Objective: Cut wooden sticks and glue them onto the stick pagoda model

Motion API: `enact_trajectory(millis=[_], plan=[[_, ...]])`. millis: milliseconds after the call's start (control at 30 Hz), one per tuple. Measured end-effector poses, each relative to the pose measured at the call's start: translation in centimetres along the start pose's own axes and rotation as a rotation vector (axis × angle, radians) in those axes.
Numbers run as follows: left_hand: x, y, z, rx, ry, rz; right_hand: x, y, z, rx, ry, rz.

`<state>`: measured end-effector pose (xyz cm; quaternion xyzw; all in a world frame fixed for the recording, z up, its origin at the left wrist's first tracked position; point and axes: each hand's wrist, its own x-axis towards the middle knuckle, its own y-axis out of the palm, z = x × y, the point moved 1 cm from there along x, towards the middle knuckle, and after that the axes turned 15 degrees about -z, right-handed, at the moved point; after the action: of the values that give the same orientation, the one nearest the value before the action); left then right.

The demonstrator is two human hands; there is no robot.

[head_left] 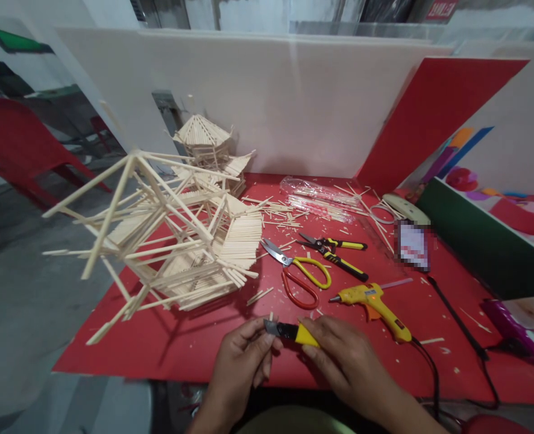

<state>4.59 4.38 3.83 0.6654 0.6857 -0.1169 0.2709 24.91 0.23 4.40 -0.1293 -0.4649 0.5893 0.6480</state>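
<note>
My right hand (339, 346) is closed around the yellow handle of a utility knife (288, 331), its blade pointing left. Between the fingertips of my left hand (244, 349) is a short wooden stick (271, 316), mostly hidden, with just its tip showing above the blade. The blade appears to lie against the stick; whether it cuts in I cannot tell. Both hands are over the front edge of the red tabletop (194, 352). Just beyond them lie scissors (301, 271) with one yellow and one red handle loop.
A large stick framework (158, 235) stands left, a small stick pagoda (204, 144) behind it. Pruning shears (339, 256), a yellow glue gun (375, 304) with a cord, bagged sticks (321, 202) and loose offcuts lie about. A green-sided box (488, 241) stands right.
</note>
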Motion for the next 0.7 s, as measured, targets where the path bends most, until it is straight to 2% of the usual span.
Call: enact_trajectory(millis=[233, 500, 700], plan=[[0.6, -0.7, 0.5, 0.018, -0.024, 0.060, -0.3, 0.2, 0.3, 0.018, 0.038, 0.023], [0.3, 0.3, 0.3, -0.013, -0.004, -0.023, -0.7, 0.7, 0.4, -0.034, 0.041, -0.020], [-0.1, 0.7, 0.2, 0.009, 0.058, -0.120, -0.7, 0.7, 0.6, 0.028, 0.068, 0.017]])
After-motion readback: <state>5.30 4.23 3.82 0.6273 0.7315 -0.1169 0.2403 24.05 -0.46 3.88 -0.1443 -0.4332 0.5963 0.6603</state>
